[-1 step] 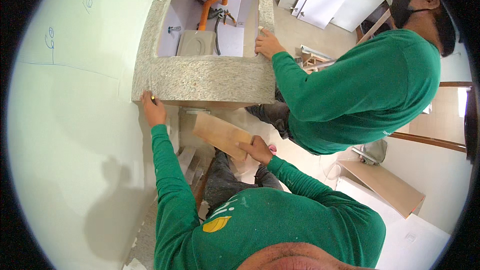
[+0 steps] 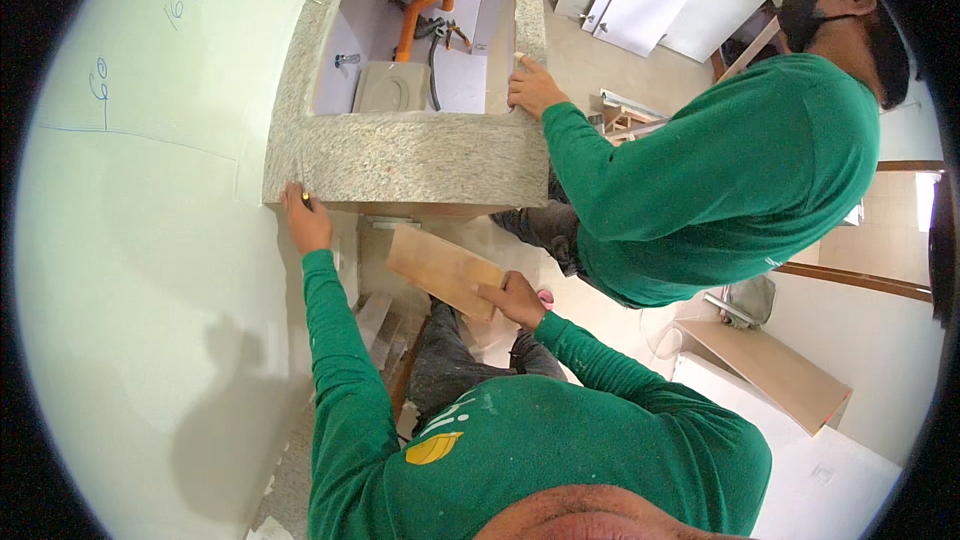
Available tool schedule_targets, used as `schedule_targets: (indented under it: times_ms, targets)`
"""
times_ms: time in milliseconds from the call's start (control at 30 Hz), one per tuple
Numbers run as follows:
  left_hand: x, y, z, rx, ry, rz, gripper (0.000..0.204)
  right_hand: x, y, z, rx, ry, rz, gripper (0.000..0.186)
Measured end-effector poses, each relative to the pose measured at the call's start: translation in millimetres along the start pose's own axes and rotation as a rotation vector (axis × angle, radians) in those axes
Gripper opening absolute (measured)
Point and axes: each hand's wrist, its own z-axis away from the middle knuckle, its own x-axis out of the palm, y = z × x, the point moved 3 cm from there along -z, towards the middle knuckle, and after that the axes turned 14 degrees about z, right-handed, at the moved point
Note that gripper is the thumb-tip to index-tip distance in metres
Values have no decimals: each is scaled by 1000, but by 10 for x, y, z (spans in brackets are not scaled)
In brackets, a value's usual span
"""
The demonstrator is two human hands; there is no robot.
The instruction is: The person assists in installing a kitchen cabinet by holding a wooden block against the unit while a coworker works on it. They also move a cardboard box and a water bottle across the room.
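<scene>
The fingertips of my left hand (image 2: 310, 227) rest at the near left corner of a speckled granite countertop (image 2: 410, 160), beside the wall. A small black thing with a yellow end (image 2: 307, 201) shows between its fingers; its kind is hard to make out. My right hand (image 2: 519, 301) grips one end of a flat wooden board (image 2: 440, 268), thumb on top. The board is tilted below the countertop's near edge and apart from it. A co-worker's hand (image 2: 536, 88) lies on the countertop's right side, next to the rectangular cutout.
Through the cutout show an orange pipe (image 2: 407, 35), black hoses and a grey plastic box (image 2: 390, 87) inside a white cabinet. The pale green wall (image 2: 150, 240) runs along the left. The co-worker (image 2: 720, 170) stands close on the right. A brown panel (image 2: 770, 370) leans at lower right.
</scene>
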Motion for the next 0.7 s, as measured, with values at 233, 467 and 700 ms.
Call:
schedule_targets:
  times_ms: [233,467,700]
  targets:
    - [102,112,165,26,-3,-54,41,-113,79,127,27,15,-62,48]
    - [270,489,579,68,-64,-28,41,-202,119,309,36,63,-87,49]
    - [397,922,982,140,-82,42,36,-238,229,454,32,64,-230,37]
